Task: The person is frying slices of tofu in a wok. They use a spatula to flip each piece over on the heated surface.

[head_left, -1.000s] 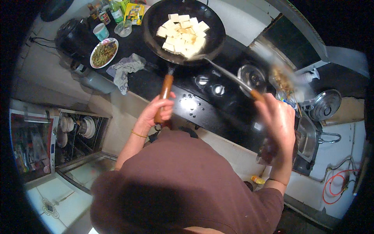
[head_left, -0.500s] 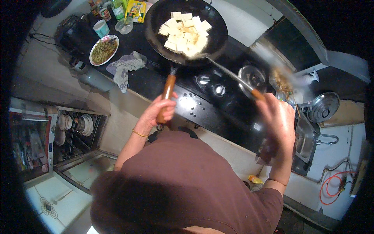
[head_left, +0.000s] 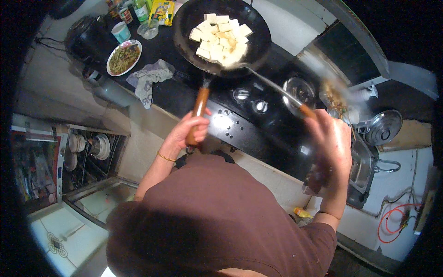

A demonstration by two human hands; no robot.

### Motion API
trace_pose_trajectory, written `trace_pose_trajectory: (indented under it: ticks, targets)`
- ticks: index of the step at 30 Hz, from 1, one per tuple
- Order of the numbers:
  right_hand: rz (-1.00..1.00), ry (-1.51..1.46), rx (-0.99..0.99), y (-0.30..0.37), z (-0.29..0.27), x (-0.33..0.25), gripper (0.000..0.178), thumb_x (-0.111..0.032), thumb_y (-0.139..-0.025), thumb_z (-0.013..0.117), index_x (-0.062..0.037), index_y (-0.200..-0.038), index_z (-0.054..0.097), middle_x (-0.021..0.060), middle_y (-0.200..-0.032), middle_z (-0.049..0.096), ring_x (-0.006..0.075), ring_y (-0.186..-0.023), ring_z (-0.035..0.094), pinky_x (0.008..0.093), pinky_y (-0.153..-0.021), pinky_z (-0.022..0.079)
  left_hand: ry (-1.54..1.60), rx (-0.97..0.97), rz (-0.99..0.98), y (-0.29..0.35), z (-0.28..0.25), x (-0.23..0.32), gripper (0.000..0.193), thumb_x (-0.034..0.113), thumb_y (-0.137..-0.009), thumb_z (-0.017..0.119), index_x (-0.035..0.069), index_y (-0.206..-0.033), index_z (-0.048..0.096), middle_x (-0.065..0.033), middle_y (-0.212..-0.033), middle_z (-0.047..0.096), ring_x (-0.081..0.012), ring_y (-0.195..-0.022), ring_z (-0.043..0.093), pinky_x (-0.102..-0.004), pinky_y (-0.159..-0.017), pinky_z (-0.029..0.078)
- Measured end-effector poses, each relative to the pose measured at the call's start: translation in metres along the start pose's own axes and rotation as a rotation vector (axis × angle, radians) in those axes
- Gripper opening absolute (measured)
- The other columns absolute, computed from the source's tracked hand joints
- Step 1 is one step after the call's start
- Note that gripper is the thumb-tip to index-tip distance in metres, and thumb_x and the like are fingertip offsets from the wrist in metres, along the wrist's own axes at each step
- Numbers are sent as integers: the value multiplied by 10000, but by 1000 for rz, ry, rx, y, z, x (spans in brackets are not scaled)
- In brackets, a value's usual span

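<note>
My left hand (head_left: 194, 129) is wrapped round the brown wooden handle of a black wok (head_left: 258, 39). White tofu cubes (head_left: 221, 39) sit in a heap in the wok, with a yellowish-brown patch among them. Held in my right hand (head_left: 330, 138) is a spatula (head_left: 274, 87) with a long metal shaft and a wooden handle end. The spatula's head dips into the wok at its near right rim, beside the tofu, and is partly hidden there. My right fingers are a little blurred but closed round the handle.
Left of the wok are a crumpled cloth (head_left: 150, 81), a plate of shredded green food (head_left: 124, 58), a cup (head_left: 121, 32) and several bottles. On the right are a glass lid (head_left: 299, 90), a metal pot lid (head_left: 383, 127) and a sink (head_left: 362, 168). An open dish cabinet (head_left: 92, 150) stands lower left.
Very little differs. My right hand and the spatula have shifted slightly right; my left hand keeps its hold on the wok handle, and the tofu lies in the same arrangement.
</note>
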State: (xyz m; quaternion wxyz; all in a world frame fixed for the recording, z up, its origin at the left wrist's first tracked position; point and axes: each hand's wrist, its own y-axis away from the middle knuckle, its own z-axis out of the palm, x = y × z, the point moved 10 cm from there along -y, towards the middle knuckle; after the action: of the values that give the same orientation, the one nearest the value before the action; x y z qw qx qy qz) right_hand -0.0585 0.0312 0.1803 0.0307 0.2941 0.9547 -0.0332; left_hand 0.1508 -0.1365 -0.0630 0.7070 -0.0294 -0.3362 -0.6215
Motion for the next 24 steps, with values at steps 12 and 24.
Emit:
trace_pose_trajectory:
  ticks: [12, 24]
  targets:
    - [-22, 43, 11, -7, -7, -3, 257, -342, -852, 640, -92, -910, 618, 150, -673, 627, 354, -652, 624, 440, -572, 469, 26, -3, -8, -1, -2, -2, 240, 36, -877, 549, 69, -1095, 456, 4, -633, 408, -68, -428, 379, -227, -350, 313]
    - [-11, 36, -23, -12, -6, -1, 271, -355, -859, 628, -91, -923, 625, 157, -706, 643, 362, -679, 632, 448, -593, 474, 15, 2, -17, -1, -2, -3, 245, 31, -874, 548, 72, -1098, 459, 3, -627, 421, -72, -417, 398, -233, -343, 329]
